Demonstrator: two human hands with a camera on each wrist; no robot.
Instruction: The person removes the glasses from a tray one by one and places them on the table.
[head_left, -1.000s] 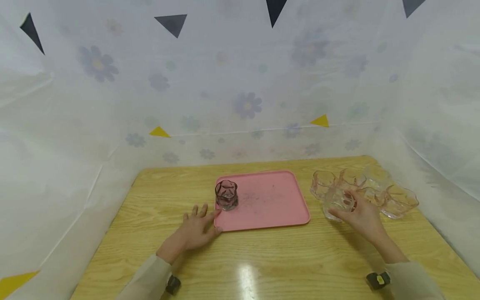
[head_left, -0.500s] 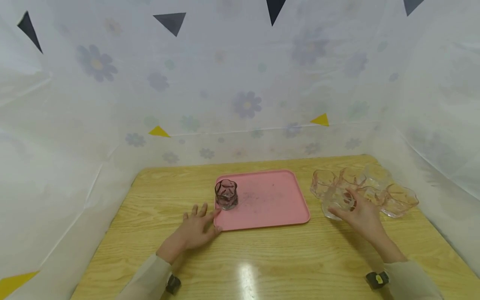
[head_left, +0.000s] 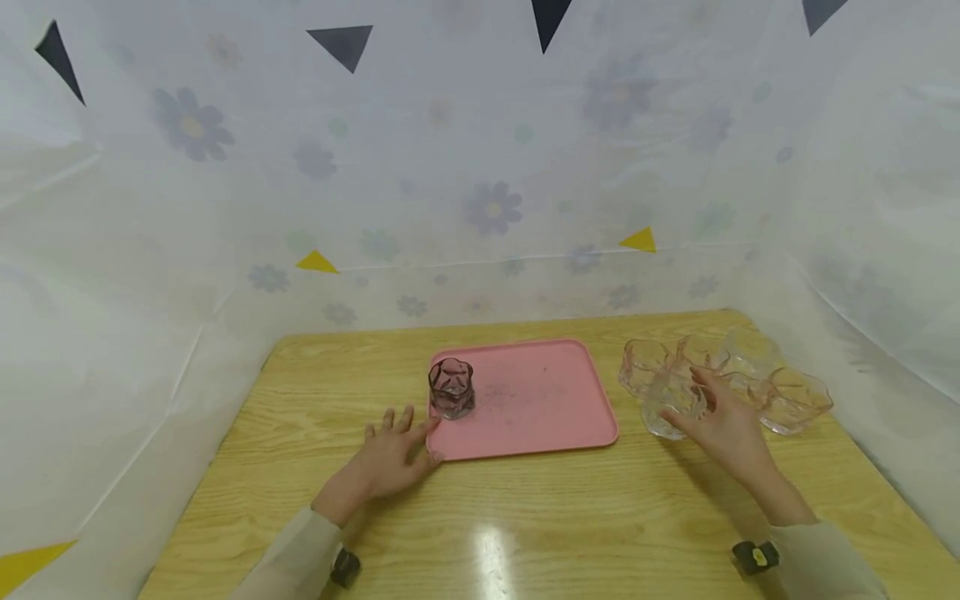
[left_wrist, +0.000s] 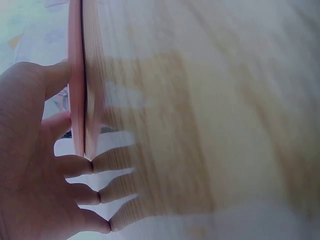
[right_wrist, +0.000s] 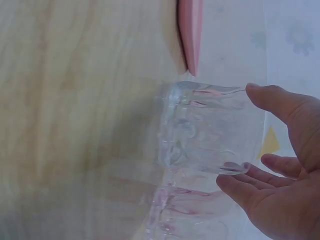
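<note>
My left hand (head_left: 393, 462) lies with spread fingers at the near-left corner of a pink tray (head_left: 547, 417); in the left wrist view its thumb and forefinger touch the tray's edge (left_wrist: 76, 90). A dark purple glass tumbler (head_left: 452, 389) stands upright on the tray's left side. To the tray's right, my right hand (head_left: 727, 433) holds a clear glass tumbler (right_wrist: 215, 130) near its rim, thumb on one side and fingertips on the other. That tumbler is upright, beside a pink-tinted glass (right_wrist: 190, 212); whether its base touches the table is hard to tell.
Several pink-tinted glasses, among them one at the far left (head_left: 645, 367) and one at the right (head_left: 797, 400), crowd the right side of the wooden table (head_left: 420, 533). Another clear glass (head_left: 752, 350) stands at the back. White sheeting (head_left: 487, 167) encloses the table.
The fingertips and thumb of my right hand have shifted slightly up and spread a little at the clear tumbler. My left hand, the tray and the purple tumbler hold their places.
</note>
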